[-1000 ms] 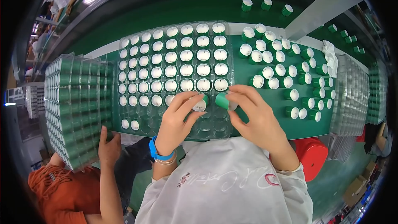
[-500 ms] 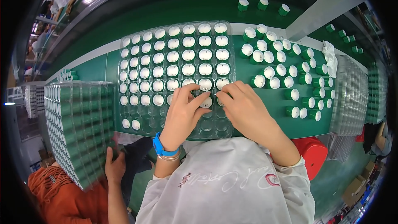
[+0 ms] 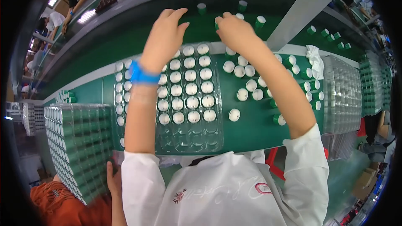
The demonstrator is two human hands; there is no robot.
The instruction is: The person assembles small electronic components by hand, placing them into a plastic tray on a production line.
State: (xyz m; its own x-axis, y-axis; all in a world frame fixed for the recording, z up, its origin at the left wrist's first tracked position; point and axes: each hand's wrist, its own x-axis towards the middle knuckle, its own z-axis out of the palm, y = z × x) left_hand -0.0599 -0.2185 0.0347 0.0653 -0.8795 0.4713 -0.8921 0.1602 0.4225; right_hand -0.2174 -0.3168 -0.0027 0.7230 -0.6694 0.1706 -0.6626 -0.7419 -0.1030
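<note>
Both my arms reach away from me over the dark green belt point(image 3: 125, 29) behind the bench. My left hand point(image 3: 165, 35), with a blue band at its wrist, is open, thumb and forefinger apart and nothing between them. The fingertips of my right hand point(image 3: 236, 31) are closed on a small green cylinder point(image 3: 216, 23), partly hidden by them. Another green cylinder point(image 3: 202, 8) stands on the belt between and beyond my hands. Under my left forearm lies a clear plastic tray point(image 3: 183, 142), its far rows filled with white-topped green cylinders; near pockets hold none.
Loose green cylinders point(image 3: 243, 94) with white tops cover the bench to the tray's right. Stacked clear trays point(image 3: 343, 94) and a white cloth point(image 3: 314, 62) sit at the right. A tall stack of filled trays point(image 3: 83, 142) stands left, by a person in orange point(image 3: 63, 201). A grey post point(image 3: 301, 14) rises beyond.
Both hands have left the near part of the tray and moved far forward over the belt. My right hand has taken hold of a green cylinder there. The view has shifted.
</note>
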